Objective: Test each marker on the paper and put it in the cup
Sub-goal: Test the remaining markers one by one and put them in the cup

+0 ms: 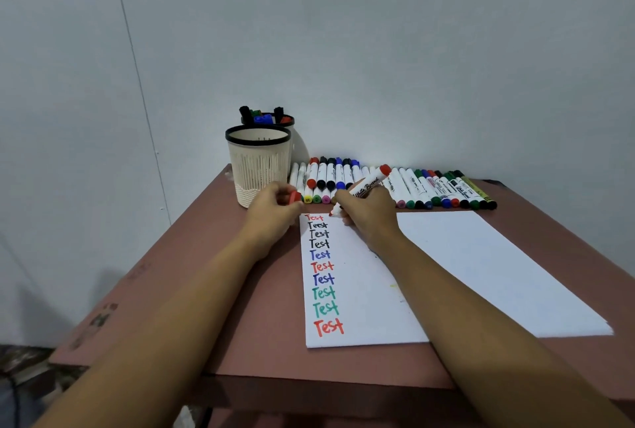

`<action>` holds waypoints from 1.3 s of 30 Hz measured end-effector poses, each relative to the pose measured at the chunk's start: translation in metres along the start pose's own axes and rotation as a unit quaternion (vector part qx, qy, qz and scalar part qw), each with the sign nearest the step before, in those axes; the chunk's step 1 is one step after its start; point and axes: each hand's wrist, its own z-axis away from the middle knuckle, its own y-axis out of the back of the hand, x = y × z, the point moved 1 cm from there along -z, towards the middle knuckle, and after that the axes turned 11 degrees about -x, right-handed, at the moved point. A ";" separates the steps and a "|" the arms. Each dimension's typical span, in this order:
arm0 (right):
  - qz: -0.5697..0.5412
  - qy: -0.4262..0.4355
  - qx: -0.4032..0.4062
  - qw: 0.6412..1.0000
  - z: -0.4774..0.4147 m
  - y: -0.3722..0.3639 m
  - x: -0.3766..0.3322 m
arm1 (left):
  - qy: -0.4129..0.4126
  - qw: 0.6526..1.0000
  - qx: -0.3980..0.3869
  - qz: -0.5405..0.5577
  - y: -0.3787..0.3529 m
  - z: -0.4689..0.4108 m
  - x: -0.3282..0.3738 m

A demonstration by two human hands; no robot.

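Note:
My right hand (369, 213) grips a red whiteboard marker (369, 183), its tip down at the top of the white paper (481, 262) beside a fresh red "Test". A column of "Test" words in red, black, blue and green runs down the paper's left side. Between its fingers my left hand (275, 211) pinches the marker's red cap (294, 197) at the paper's top left corner. A beige cup (258, 166) with a black rim stands just behind my left hand. A second cup (271, 120) behind it holds several markers.
A row of several capped markers (429, 187) lies along the back of the brown table (240, 307) against the grey wall. The table's left edge drops off beside the cups, and its front edge is close to me.

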 end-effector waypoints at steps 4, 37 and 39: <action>0.000 0.005 -0.006 1.000 -0.001 -0.001 0.002 | -0.002 1.000 0.002 -0.003 0.001 0.000 0.001; 0.029 0.041 0.015 0.999 0.011 0.002 -0.008 | 0.001 1.000 -0.004 -0.021 0.000 0.004 0.004; 0.031 0.041 0.017 0.999 0.011 0.002 -0.008 | 0.001 1.000 -0.005 -0.019 0.000 0.004 0.003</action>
